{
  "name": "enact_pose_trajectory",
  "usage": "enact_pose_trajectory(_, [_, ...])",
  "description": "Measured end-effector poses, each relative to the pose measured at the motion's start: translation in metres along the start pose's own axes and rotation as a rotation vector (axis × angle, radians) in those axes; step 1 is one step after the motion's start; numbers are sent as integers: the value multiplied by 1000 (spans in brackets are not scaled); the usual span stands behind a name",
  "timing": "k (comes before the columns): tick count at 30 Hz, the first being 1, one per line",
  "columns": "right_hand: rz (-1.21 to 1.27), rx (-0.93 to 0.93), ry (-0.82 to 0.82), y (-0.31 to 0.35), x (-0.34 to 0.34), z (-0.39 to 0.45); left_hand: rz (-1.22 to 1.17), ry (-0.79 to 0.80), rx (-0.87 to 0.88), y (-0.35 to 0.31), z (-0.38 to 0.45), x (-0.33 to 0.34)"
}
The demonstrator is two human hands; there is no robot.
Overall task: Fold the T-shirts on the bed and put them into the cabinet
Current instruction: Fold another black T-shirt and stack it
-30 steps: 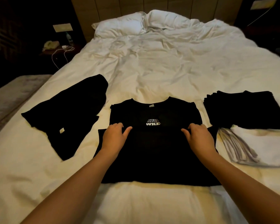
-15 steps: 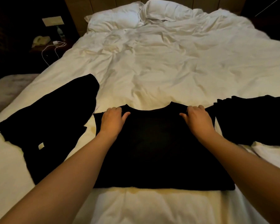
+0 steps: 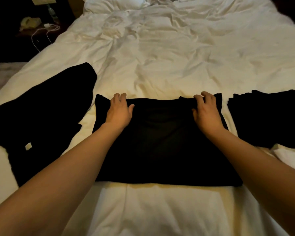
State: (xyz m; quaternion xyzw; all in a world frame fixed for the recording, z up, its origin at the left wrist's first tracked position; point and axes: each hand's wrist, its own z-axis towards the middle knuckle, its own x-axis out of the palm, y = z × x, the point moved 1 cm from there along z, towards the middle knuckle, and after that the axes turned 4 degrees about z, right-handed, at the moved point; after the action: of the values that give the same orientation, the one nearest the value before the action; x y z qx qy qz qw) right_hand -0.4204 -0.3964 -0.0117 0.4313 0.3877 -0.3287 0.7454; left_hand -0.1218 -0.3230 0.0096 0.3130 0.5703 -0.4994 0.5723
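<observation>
The bottom half of the shirt [image 3: 160,142] now lies folded up over the top — logo hidden. Left hand [image 3: 119,111] and right hand [image 3: 207,113] pinch its 12 o'clock edge on the bed [image 3: 177,57]. One fold done.

Matt black cloth on the T-shirt [image 3: 160,142] at centre frame, soft knit, no sheen, faint creases across the folded top layer. Under it the bed sheet [image 3: 169,53] is white woven cloth, matt and heavily wrinkled toward the upper frame, smoother at the bottom. Left of centre, another black garment [image 3: 46,116] in the same dull cloth, with a small pale fabric label [image 3: 28,146]. At right edge, a folded black stack [image 3: 269,116], matt, layered edges showing. Upper left, a white cable [image 3: 41,34], smooth and plastic-looking.
</observation>
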Motion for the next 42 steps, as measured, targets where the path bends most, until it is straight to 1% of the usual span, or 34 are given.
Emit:
enact_pose_trajectory(3, [54,-8,-39,9,-6,-24,-11,2,46,-9,-30,-3])
enact_pose_trajectory(6, [109,23,-16,22,-13,-57,30,-11,127,-8,-72,-5])
enact_pose_trajectory(8, [93,20,5,28,-20,-84,70,-83,175,-5,-104,-8])
enact_pose_trajectory(10, [48,3,7,35,-26,-116,76,-141,172,2,-136,-12])
enact_pose_trajectory(12, [20,-24,-22,42,-30,-147,62,-174,169,9,-166,-11])
enact_pose_trajectory(14, [36,-52,-78,49,-34,-176,26,-200,206,16,-198,-11])
enact_pose_trajectory(16, [53,-85,-109,57,-35,-202,-28,-200,256,20,-229,-9])
enact_pose_trajectory(17, [51,-99,-97,59,-34,-212,-37,-184,263,21,-240,-7])
enact_pose_trajectory(20, [44,-80,-11,62,-33,-234,-24,-164,217,25,-256,-3])
enact_pose_trajectory(22, [66,-51,8,59,-31,-235,-61,-184,222,30,-253,2])
enact_pose_trajectory(24, [56,-46,4,54,-29,-232,-95,-234,249,39,-248,8])
enact_pose_trajectory(28, [135,-7,-24,45,-30,-226,-207,-269,113,52,-248,9])
enact_pose_trajectory(30, [191,4,-40,47,-32,-231,-223,-273,81,52,-255,7])
enact_pose_trajectory(33, [243,-24,-87,53,-37,-250,-260,-293,66,53,-272,5])
enact_pose_trajectory(37, [253,-79,-131,53,-43,-282,-243,-330,103,53,-303,-2])
enact_pose_trajectory(42, [240,-61,-65,52,-52,-330,-285,-362,78,53,-353,-7])
